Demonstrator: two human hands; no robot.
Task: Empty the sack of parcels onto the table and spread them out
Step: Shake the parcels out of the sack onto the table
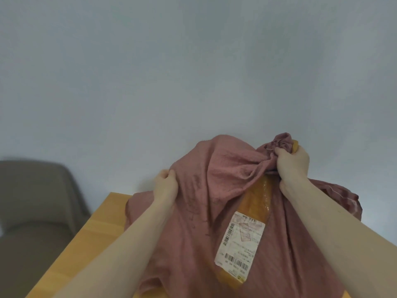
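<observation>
The dusty-pink cloth sack (214, 190) stands heaped on the wooden table (94, 229), towards its far edge. It is soft, loosely woven fabric that bunches and drapes, so it should hold best by gathered handfuls rather than a flat pinch. The left hand (165, 186) has its fingers curled into a fold on the sack's left flank. The right hand (292, 164) is clenched round the puckered top corner, where a yellow edge shows. A yellow padded parcel (253, 211) with a white shipping label (240, 246) pokes from the opening; it looks light and slick-skinned, probably apt to slide out once tipped. What else the sack contains is hidden. A grey chair (36, 201) stands beyond the left edge.
</observation>
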